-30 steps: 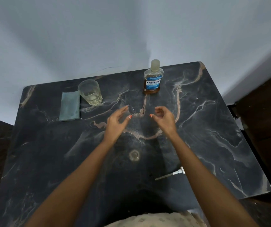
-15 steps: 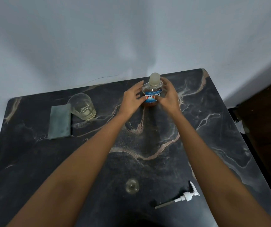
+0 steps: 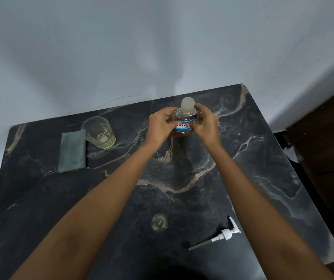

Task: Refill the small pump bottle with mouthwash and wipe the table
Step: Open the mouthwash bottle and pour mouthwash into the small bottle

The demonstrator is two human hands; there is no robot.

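The mouthwash bottle, clear with a blue label, amber liquid and a frosted cap, stands at the back of the black marble table. My left hand and my right hand grip its body from both sides, fingers curled around it. A white pump head with its dip tube lies loose near the front right. A small clear round thing, perhaps the pump bottle seen from above, sits at front centre.
A glass tumbler with a little pale liquid stands at the back left, touching a folded grey-green cloth. A white wall runs behind the table. Dark wooden furniture stands to the right.
Both hands went from hovering over mid-table to the mouthwash bottle and closed around it. The view shifted forward, showing more of the table's front.
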